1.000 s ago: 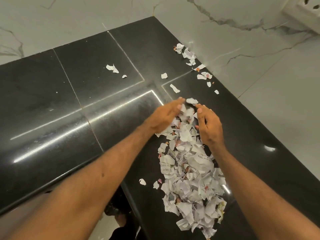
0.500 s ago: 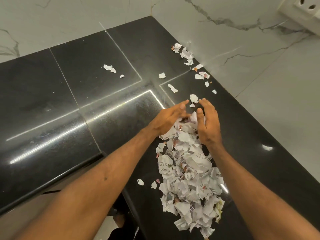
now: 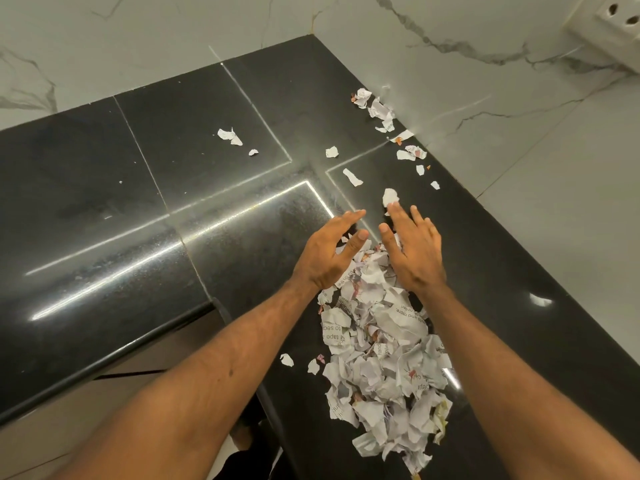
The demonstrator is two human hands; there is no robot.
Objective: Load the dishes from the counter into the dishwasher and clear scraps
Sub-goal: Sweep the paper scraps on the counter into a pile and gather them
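Reading across: left hand (image 3: 329,251) open, fingers straight; pile (image 3: 377,341) on counter (image 3: 173,237) between my palms, long axis running back toward me; right hand (image 3: 415,251) open too. Stray scrap (image 3: 389,196) sits at its index fingertip, so right's nearer.

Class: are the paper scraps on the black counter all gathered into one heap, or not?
Only partly gathered. Most form one heap, but loose scraps lie apart from it, farther back on the counter.
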